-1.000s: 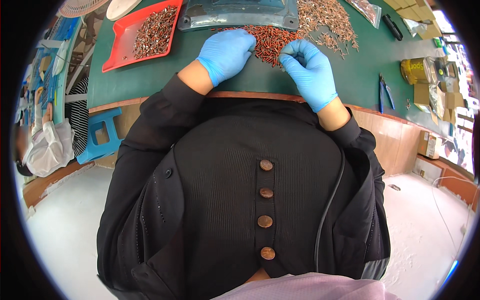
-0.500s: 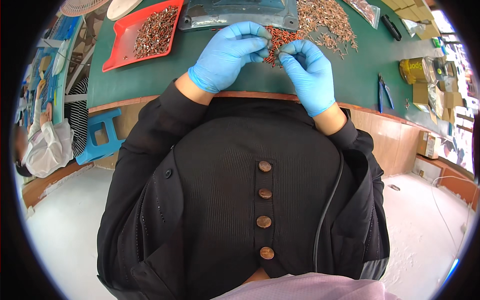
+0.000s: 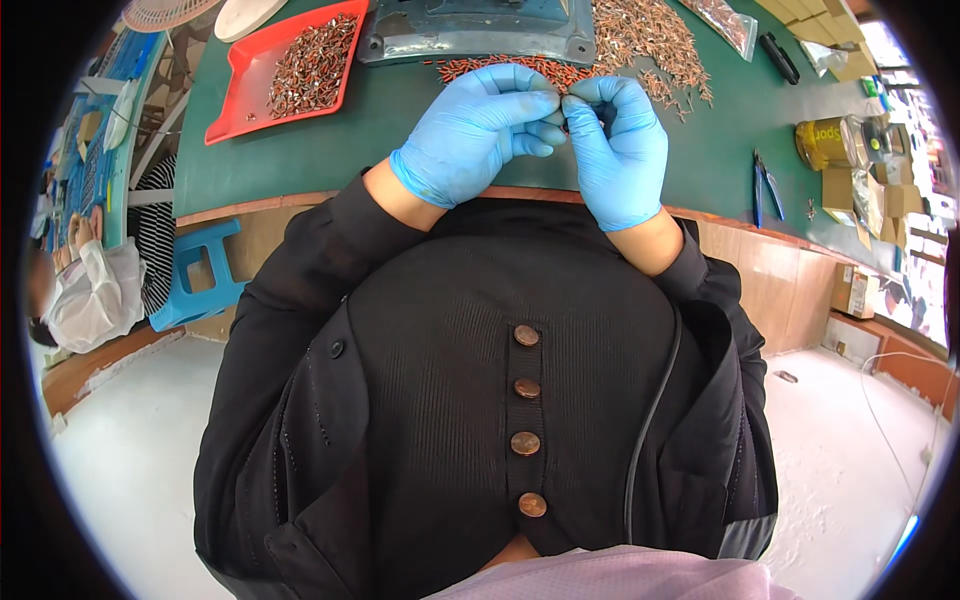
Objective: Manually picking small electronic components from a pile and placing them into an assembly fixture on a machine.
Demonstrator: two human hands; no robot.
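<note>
While both forearms in black sleeves reach over the near edge of the dark green work mat (image 3: 330,150), the left hand (image 3: 475,130) and the right hand (image 3: 615,150), each in a thin blue glove, meet fingertip to fingertip just above it. Their fingers are curled in and pinched together around something very small at the meeting point (too tiny and too hidden to tell what it is). Directly beyond the fingertips lies a loose row of small reddish-brown metal pieces (image 3: 500,66), touching the mat and running toward a wider scattered heap of paler small metal pieces (image 3: 650,40) on the right. A grey moulded plastic tray (image 3: 470,28) sits behind the row. Well to the left, a flat red plastic tray (image 3: 245,85) holds another pile of the same reddish bits. Far right on the mat rest blue-handled pliers (image 3: 765,185) and a round gold tin (image 3: 825,142). A blue plastic stool (image 3: 200,275) stands below the bench edge.
</note>
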